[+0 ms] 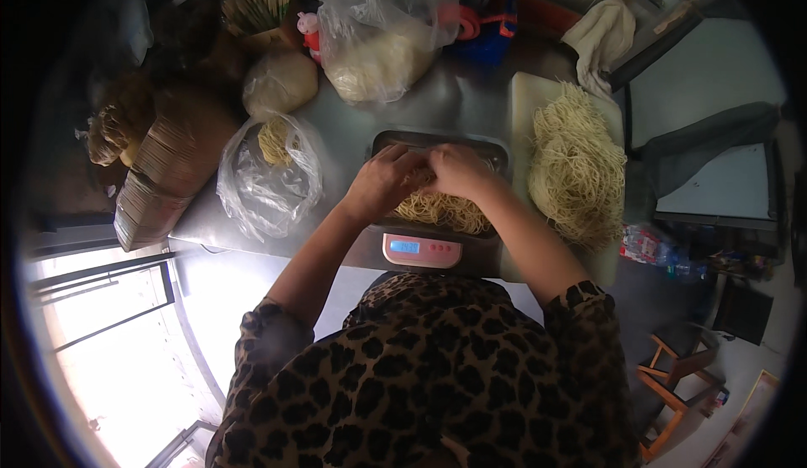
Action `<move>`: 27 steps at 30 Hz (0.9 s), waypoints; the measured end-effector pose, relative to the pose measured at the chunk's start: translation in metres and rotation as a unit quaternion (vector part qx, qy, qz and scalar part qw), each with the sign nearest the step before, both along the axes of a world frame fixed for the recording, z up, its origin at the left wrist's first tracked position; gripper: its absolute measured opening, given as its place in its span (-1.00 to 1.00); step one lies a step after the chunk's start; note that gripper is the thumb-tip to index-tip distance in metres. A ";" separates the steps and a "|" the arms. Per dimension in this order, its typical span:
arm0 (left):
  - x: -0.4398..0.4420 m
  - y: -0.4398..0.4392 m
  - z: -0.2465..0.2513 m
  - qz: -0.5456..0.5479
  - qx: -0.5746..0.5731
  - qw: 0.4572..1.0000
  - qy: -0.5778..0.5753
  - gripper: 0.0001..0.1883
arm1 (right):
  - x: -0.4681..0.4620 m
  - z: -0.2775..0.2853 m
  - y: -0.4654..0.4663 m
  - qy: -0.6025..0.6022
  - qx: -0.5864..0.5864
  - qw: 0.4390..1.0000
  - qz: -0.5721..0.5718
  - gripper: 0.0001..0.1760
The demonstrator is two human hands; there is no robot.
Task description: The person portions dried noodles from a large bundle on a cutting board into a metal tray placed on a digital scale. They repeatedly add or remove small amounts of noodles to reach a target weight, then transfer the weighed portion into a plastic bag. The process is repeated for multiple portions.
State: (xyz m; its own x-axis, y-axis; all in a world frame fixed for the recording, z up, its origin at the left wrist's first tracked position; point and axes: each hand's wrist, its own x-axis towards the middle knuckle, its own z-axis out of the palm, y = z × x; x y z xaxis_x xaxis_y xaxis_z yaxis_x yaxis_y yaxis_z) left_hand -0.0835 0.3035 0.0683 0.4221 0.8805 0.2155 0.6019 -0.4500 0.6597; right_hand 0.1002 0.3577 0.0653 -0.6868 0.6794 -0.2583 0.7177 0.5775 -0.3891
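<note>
Both hands are close together over a metal tray of thin yellow noodles. My left hand curls its fingers on a small bunch of noodles at the tray's middle. Touching the same bunch from the other side, my right hand has its fingertips bent downward and partly hidden. The tray rests on a digital kitchen scale whose display is lit. A large heap of noodles lies on a white cutting board to the right. On the left, an open clear plastic bag contains a small noodle bundle.
The steel table also carries a tied bag of pale dough or noodles, a smaller wrapped bag and a brown taped package. A cloth lies at the back right. Wooden stools stand on the floor.
</note>
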 end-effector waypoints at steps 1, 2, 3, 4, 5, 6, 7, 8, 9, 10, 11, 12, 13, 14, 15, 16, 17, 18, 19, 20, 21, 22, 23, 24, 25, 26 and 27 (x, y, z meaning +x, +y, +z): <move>-0.005 -0.002 0.003 -0.016 -0.006 0.998 -0.057 -0.60 | -0.001 0.005 0.002 0.038 0.000 0.999 0.007 -0.60; -0.008 -0.003 0.006 0.060 -0.137 0.986 -0.070 -0.33 | -0.001 0.011 0.005 0.075 0.001 0.997 0.016 -0.62; -0.011 -0.002 0.009 0.030 -0.137 0.970 -0.199 -0.24 | -0.001 0.020 0.006 0.105 -0.002 0.994 0.019 -0.64; -0.011 0.002 0.011 0.020 -0.156 0.940 -0.304 -0.16 | -0.003 0.029 0.007 0.183 0.019 0.983 0.029 -0.65; -0.012 0.006 0.013 0.002 -0.168 0.903 -0.395 -0.08 | -0.006 0.038 0.007 0.253 0.037 0.966 0.033 -0.64; -0.012 0.010 0.014 -0.041 -0.251 0.848 -0.464 0.09 | -0.008 0.047 0.007 0.320 0.055 0.945 0.036 -0.62; -0.011 0.014 0.014 -0.051 -0.299 0.818 -0.488 0.04 | -0.008 0.056 0.009 0.321 0.055 0.945 0.037 -0.65; -0.012 0.018 0.015 -0.072 -0.350 0.791 -0.496 0.00 | -0.007 0.063 0.012 0.323 0.056 0.944 0.035 -0.67; -0.011 0.022 0.014 -0.088 -0.398 0.758 -0.509 -0.05 | -0.006 0.069 0.014 0.358 0.072 0.930 0.048 -0.69; -0.009 0.024 0.013 -0.084 -0.411 0.760 -0.497 -0.11 | -0.004 0.071 0.017 0.391 0.060 0.918 0.033 -0.69; -0.006 0.024 0.010 -0.091 -0.436 0.741 -0.503 -0.14 | -0.001 0.072 0.016 0.385 0.021 0.922 -0.015 -0.67; -0.002 0.024 0.007 -0.093 -0.456 0.722 -0.512 -0.16 | 0.002 0.070 0.015 0.404 -0.007 0.913 -0.050 -0.65; 0.001 0.024 0.003 -0.102 -0.477 0.699 -0.523 -0.19 | 0.006 0.067 0.011 0.423 -0.036 0.902 -0.084 -0.63; 0.006 0.024 -0.001 -0.117 -0.449 0.701 -0.542 -0.25 | 0.008 0.062 0.007 0.407 0.090 0.905 -0.079 -0.69; 0.011 0.024 -0.005 -0.110 -0.457 0.666 -0.579 -0.26 | 0.012 0.056 0.001 0.391 0.165 0.904 -0.050 -0.71; 0.017 0.022 -0.010 -0.098 -0.457 0.630 -0.620 -0.27 | 0.016 0.051 -0.009 0.360 0.228 0.904 -0.036 -0.73; 0.023 0.020 -0.015 -0.087 -0.470 0.592 -0.649 -0.28 | 0.021 0.047 -0.018 0.338 0.302 0.891 -0.020 -0.74; 0.028 0.018 -0.019 -0.050 -0.454 0.603 -0.654 -0.31 | 0.024 0.044 -0.024 0.321 0.305 0.896 -0.022 -0.80; 0.032 0.019 -0.022 -0.022 -0.437 0.651 -0.620 -0.34 | 0.032 0.043 -0.026 0.317 0.202 0.925 -0.047 -0.83; 0.037 0.018 -0.024 -0.006 -0.426 0.696 -0.579 -0.36 | 0.039 0.042 -0.028 0.321 0.112 0.938 -0.062 -0.85; 0.041 0.018 -0.026 0.033 -0.419 0.739 -0.526 -0.39 | 0.044 0.041 -0.031 0.302 0.006 0.949 -0.088 -0.87; 0.046 0.017 -0.026 0.030 -0.346 0.818 -0.458 -0.34 | 0.047 0.040 -0.033 0.316 -0.013 0.942 -0.110 -0.82; 0.050 0.016 -0.026 0.018 -0.296 0.879 -0.372 -0.30 | 0.051 0.039 -0.033 0.307 -0.048 0.940 -0.143 -0.77; 0.055 0.015 -0.025 0.026 -0.247 0.927 -0.282 -0.25 | 0.052 0.036 -0.034 0.299 -0.081 0.935 -0.174 -0.71; 0.059 0.013 -0.024 0.032 -0.203 0.961 -0.187 -0.20 | 0.054 0.032 -0.034 0.290 -0.115 0.928 -0.205 -0.65; 0.062 0.012 -0.022 0.002 -0.186 0.970 -0.157 0.08 | 0.051 0.026 -0.037 0.287 0.007 0.940 -0.184 -0.56; 0.063 0.011 -0.019 -0.007 -0.172 0.972 -0.157 0.11 | 0.050 0.020 -0.036 0.332 -0.039 0.920 -0.203 -0.55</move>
State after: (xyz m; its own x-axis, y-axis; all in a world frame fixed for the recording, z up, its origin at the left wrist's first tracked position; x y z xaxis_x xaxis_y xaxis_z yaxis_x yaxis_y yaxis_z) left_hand -0.0205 0.3143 0.0491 0.3964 0.9176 0.0288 0.3423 -0.1769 0.9228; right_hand 0.1504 0.3216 0.0855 -0.4040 0.9122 0.0679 0.4577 0.2659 -0.8484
